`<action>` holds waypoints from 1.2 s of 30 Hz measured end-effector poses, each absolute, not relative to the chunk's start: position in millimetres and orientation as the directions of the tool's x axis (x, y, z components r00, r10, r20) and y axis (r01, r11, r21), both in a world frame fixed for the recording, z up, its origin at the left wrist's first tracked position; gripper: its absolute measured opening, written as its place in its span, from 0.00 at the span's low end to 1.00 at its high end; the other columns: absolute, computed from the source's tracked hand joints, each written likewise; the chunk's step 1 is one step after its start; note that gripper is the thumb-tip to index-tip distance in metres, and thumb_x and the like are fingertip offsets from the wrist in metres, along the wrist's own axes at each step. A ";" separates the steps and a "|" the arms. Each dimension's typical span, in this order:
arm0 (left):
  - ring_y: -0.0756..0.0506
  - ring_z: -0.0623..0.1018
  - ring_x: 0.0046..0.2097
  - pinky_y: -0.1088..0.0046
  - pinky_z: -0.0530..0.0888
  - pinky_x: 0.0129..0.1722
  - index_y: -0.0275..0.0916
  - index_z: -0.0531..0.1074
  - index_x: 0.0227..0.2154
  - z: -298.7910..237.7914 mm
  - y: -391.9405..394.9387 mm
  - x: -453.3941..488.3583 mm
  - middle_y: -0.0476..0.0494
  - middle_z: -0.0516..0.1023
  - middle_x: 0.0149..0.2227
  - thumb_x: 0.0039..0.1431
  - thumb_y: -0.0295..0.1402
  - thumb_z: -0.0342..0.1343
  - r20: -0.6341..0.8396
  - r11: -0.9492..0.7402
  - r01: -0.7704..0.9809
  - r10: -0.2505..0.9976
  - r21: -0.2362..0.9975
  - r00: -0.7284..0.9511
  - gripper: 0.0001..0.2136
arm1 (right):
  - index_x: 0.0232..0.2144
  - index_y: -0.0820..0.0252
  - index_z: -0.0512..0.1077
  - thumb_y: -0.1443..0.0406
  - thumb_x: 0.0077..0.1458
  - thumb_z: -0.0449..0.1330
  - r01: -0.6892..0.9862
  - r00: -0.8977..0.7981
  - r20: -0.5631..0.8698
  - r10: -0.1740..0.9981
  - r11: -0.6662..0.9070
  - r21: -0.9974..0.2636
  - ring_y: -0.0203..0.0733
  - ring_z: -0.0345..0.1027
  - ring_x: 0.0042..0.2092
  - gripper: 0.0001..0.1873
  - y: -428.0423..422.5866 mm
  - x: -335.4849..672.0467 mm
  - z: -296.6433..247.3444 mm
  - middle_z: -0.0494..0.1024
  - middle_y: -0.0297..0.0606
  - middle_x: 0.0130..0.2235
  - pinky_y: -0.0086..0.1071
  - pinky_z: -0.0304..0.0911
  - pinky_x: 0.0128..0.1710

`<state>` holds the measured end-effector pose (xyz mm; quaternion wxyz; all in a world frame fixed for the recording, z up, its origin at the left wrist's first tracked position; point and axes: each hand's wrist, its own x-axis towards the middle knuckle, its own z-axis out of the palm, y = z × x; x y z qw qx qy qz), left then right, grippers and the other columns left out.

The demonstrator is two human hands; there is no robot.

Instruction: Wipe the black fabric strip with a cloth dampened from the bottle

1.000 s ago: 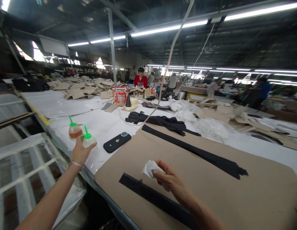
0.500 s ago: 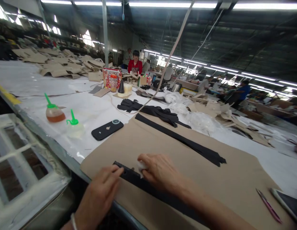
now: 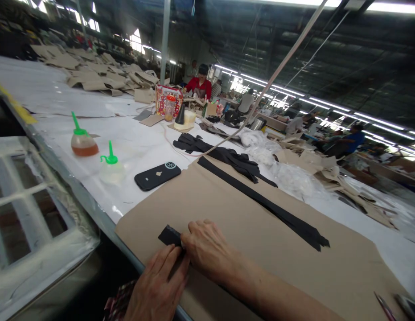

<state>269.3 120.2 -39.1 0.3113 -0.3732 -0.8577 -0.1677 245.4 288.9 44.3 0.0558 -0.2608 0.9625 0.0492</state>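
The white table spreads across the view, with a pale slatted rack beside its left edge. A brown board lies on the near part of the table. Beige pieces are heaped at the far left, and a person in red sits beyond the table. Clear film lies crumpled to the right, next to a black bundle at the board's far edge.

On the board, the far strip, black and flat, runs slantwise. The near strip, also black, lies close to the board's front edge; its left end shows, and the hands and right forearm cover much of the rest.

The left hand lays its fingers side by side on the near strip; its thumb is hidden, so whether it pinches cannot be told. The right hand curls its fingers down at the same strip, the hands meeting there; what lies inside its curl cannot be seen.

The phone lies back up just beyond the board. Left of it stand an amber bottle and a pale bottle, both green-topped. Tweezers lie at the lower right.
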 end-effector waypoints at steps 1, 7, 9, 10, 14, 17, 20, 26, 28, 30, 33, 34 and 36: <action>0.45 0.72 0.51 0.71 0.70 0.51 0.43 0.73 0.48 -39.6 119.6 268.3 0.45 0.76 0.47 0.60 0.29 0.48 0.659 0.662 0.746 0.529 0.075 -0.535 0.16 | 0.35 0.61 0.66 0.72 0.59 0.51 -0.517 -0.851 -0.146 -0.505 0.854 0.062 0.45 0.64 0.41 0.05 285.2 240.4 44.8 0.69 0.42 0.38 0.37 0.60 0.42; 0.45 0.71 0.51 0.70 0.69 0.50 0.45 0.73 0.48 -38.9 114.1 261.0 0.48 0.76 0.47 0.60 0.30 0.46 0.647 0.634 0.771 0.564 0.058 -0.512 0.16 | 0.34 0.61 0.66 0.71 0.60 0.52 -0.608 -0.789 -0.145 -0.597 0.793 0.042 0.44 0.64 0.39 0.04 248.9 192.0 40.8 0.70 0.40 0.37 0.35 0.62 0.39; 0.45 0.71 0.50 0.70 0.69 0.49 0.44 0.73 0.49 -37.4 113.9 260.3 0.48 0.77 0.46 0.60 0.31 0.46 0.651 0.633 0.772 0.564 0.054 -0.508 0.16 | 0.35 0.61 0.67 0.70 0.60 0.51 -0.611 -0.789 -0.117 -0.603 0.791 0.041 0.44 0.65 0.40 0.06 238.7 175.5 44.3 0.71 0.40 0.37 0.36 0.62 0.39; 0.45 0.71 0.50 0.70 0.69 0.49 0.44 0.73 0.49 -36.9 114.2 260.4 0.48 0.77 0.46 0.60 0.31 0.46 0.654 0.637 0.768 0.557 0.059 -0.512 0.16 | 0.35 0.61 0.68 0.69 0.61 0.50 -0.605 -0.793 -0.110 -0.599 0.795 0.037 0.44 0.66 0.39 0.06 236.8 169.8 49.1 0.71 0.40 0.37 0.35 0.61 0.39; 0.45 0.72 0.49 0.70 0.69 0.49 0.44 0.72 0.49 -38.4 115.0 262.0 0.45 0.76 0.45 0.60 0.32 0.47 0.669 0.659 0.747 0.519 0.081 -0.531 0.16 | 0.37 0.60 0.68 0.62 0.61 0.51 -0.554 -0.829 -0.109 -0.549 0.832 0.021 0.41 0.67 0.37 0.08 252.6 174.0 77.3 0.72 0.39 0.37 0.34 0.59 0.39; 0.45 0.71 0.51 0.69 0.68 0.51 0.45 0.72 0.49 -40.2 114.3 261.7 0.44 0.75 0.47 0.60 0.32 0.48 0.668 0.662 0.745 0.517 0.085 -0.535 0.16 | 0.35 0.59 0.68 0.63 0.60 0.53 -0.565 -0.812 -0.183 -0.555 0.825 0.002 0.41 0.68 0.36 0.07 269.5 196.2 81.7 0.72 0.38 0.35 0.35 0.59 0.40; 0.44 0.71 0.52 0.69 0.67 0.51 0.45 0.74 0.46 -39.8 113.0 261.0 0.43 0.75 0.47 0.59 0.32 0.48 0.681 0.659 0.748 0.512 0.081 -0.524 0.15 | 0.35 0.60 0.68 0.66 0.58 0.53 -0.597 -0.781 -0.228 -0.581 0.803 0.000 0.43 0.68 0.36 0.04 266.5 206.5 62.3 0.72 0.38 0.34 0.37 0.60 0.40; 0.44 0.71 0.49 0.69 0.68 0.49 0.46 0.74 0.47 -39.1 114.4 264.6 0.45 0.75 0.45 0.58 0.31 0.48 0.689 0.673 0.737 0.505 0.062 -0.520 0.16 | 0.36 0.61 0.68 0.64 0.62 0.50 -0.554 -0.830 -0.076 -0.552 0.833 0.000 0.42 0.68 0.36 0.08 227.4 171.6 39.8 0.72 0.39 0.37 0.36 0.60 0.39; 0.44 0.71 0.50 0.69 0.69 0.49 0.46 0.73 0.48 -40.2 115.6 266.1 0.43 0.74 0.45 0.58 0.31 0.48 0.679 0.680 0.730 0.502 0.074 -0.536 0.17 | 0.40 0.60 0.68 0.62 0.63 0.49 -0.523 -0.852 -0.033 -0.523 0.853 -0.012 0.41 0.67 0.37 0.10 232.6 165.4 51.8 0.72 0.38 0.39 0.33 0.59 0.37; 0.43 0.71 0.51 0.69 0.71 0.48 0.46 0.73 0.49 -42.0 115.9 267.2 0.42 0.73 0.46 0.58 0.31 0.48 0.679 0.682 0.726 0.491 0.090 -0.545 0.17 | 0.43 0.58 0.67 0.62 0.63 0.51 -0.500 -0.866 0.001 -0.501 0.864 -0.056 0.39 0.67 0.37 0.10 249.8 169.7 66.3 0.71 0.36 0.39 0.31 0.56 0.35; 0.41 0.70 0.52 0.66 0.74 0.46 0.50 0.71 0.51 -45.2 115.2 268.6 0.38 0.70 0.49 0.58 0.33 0.48 0.677 0.706 0.701 0.467 0.101 -0.568 0.18 | 0.44 0.57 0.68 0.66 0.60 0.54 -0.503 -0.860 -0.017 -0.510 0.854 -0.136 0.36 0.65 0.35 0.09 277.2 188.1 77.5 0.70 0.34 0.38 0.29 0.52 0.33; 0.40 0.70 0.52 0.64 0.74 0.45 0.50 0.70 0.51 -46.2 115.1 269.1 0.37 0.69 0.50 0.58 0.33 0.49 0.669 0.713 0.695 0.472 0.092 -0.574 0.18 | 0.43 0.57 0.69 0.67 0.59 0.55 -0.520 -0.848 -0.032 -0.529 0.843 -0.140 0.35 0.64 0.35 0.09 281.9 194.3 76.5 0.70 0.34 0.37 0.29 0.52 0.33; 0.38 0.70 0.53 0.62 0.75 0.45 0.50 0.70 0.52 -47.4 115.4 270.1 0.35 0.68 0.51 0.57 0.32 0.50 0.649 0.723 0.687 0.487 0.077 -0.585 0.19 | 0.39 0.56 0.71 0.67 0.59 0.56 -0.575 -0.812 -0.048 -0.582 0.811 -0.105 0.36 0.63 0.36 0.06 282.4 203.5 68.5 0.69 0.34 0.37 0.30 0.52 0.33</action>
